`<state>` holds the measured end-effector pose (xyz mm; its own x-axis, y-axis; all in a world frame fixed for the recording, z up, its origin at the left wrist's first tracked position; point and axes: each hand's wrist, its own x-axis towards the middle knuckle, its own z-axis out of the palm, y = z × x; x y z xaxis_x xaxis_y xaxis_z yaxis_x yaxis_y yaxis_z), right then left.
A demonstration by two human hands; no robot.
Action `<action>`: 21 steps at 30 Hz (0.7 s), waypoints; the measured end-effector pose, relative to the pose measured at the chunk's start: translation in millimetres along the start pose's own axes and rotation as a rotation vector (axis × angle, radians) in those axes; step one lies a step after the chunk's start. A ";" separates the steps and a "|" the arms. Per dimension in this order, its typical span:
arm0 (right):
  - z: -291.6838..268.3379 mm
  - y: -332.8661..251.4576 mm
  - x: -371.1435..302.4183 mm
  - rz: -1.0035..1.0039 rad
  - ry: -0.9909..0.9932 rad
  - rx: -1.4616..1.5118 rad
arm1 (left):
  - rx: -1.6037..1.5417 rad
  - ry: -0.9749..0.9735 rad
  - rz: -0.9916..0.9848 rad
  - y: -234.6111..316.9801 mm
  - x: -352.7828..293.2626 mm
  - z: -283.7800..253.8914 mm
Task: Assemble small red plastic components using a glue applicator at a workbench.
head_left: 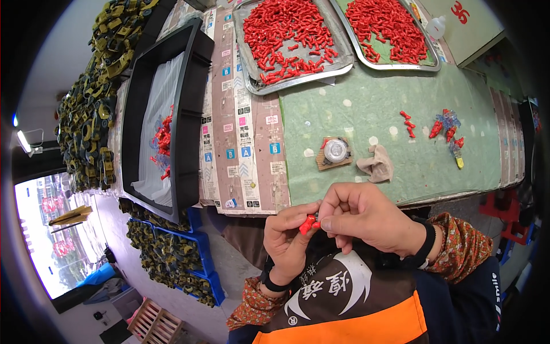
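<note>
Just past the table's near edge, my left hand (pixel 285 238) pinches a small red plastic piece (pixel 308 225) between thumb and fingers. A dark bit shows at the top of this piece. My right hand (pixel 366 221) is closed, its thumb and fingertips meeting at the right side of the red piece; whatever lies between those fingertips is too small or hidden to make out. On the green tabletop beyond my hands sit a clear round dish (pixel 336 151) on a cardboard square (pixel 332 166) and a crumpled beige cloth (pixel 377 164).
Two metal trays (pixel 250 80) (pixel 395 66) of red pieces stand at the back. A black bin (pixel 189 114) with red parts is at left. Red pieces (pixel 408 123) and a cluster with clear blue parts (pixel 446 123) lie at right. Piles of yellow-and-dark parts (pixel 91 126) stand far left.
</note>
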<state>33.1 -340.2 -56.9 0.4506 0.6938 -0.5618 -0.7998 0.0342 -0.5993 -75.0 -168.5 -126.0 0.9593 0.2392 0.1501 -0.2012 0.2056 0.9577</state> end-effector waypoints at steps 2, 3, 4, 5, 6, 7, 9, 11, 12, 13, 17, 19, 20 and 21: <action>0.1 0.6 0.3 -0.005 -0.008 0.002 | 0.005 -0.004 0.023 -1.4 -0.4 -1.0; 0.3 0.4 0.4 -0.004 -0.008 -0.005 | -0.007 -0.009 0.028 -1.5 -0.6 -1.4; 0.5 0.4 0.5 -0.002 -0.008 -0.012 | -0.020 -0.014 0.034 -1.8 -0.8 -1.8; 0.5 0.5 0.5 -0.001 -0.008 -0.012 | -0.019 -0.014 0.033 -2.6 -0.9 -2.3; 0.5 0.7 0.6 0.004 -0.006 -0.016 | -0.016 -0.024 0.045 -3.9 -0.8 -2.9; 0.5 1.0 0.7 0.009 -0.003 -0.021 | -0.013 -0.035 0.058 -5.0 -0.7 -3.2; 0.7 1.5 1.3 0.010 -0.010 -0.031 | -0.026 -0.038 0.059 -5.9 -0.7 -3.3; 1.1 1.6 2.0 0.011 -0.018 -0.041 | -0.038 -0.041 0.061 -6.1 -1.0 -4.1; 1.1 1.2 2.1 0.013 -0.016 -0.045 | -0.037 -0.053 0.061 -6.3 -0.9 -4.8; 1.1 0.9 2.2 0.014 -0.014 -0.048 | -0.036 -0.065 0.061 -6.7 -0.9 -5.4; 0.5 0.8 2.2 0.019 -0.017 -0.058 | -0.040 -0.075 0.074 -8.6 -1.0 -7.2; 0.3 0.7 2.1 0.029 -0.012 -0.072 | -0.003 -0.089 0.087 -8.3 0.1 -8.7; 0.0 0.7 2.3 0.029 -0.013 -0.072 | -0.003 -0.089 0.087 -8.4 0.7 -9.4; -0.3 0.9 2.8 0.042 -0.008 -0.076 | 0.023 -0.103 0.106 -9.1 1.3 -10.3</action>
<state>33.8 -338.4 -59.2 0.4141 0.6992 -0.5828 -0.7853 -0.0494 -0.6172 -74.0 -160.2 -137.1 0.9484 0.1595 0.2741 -0.2991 0.1623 0.9403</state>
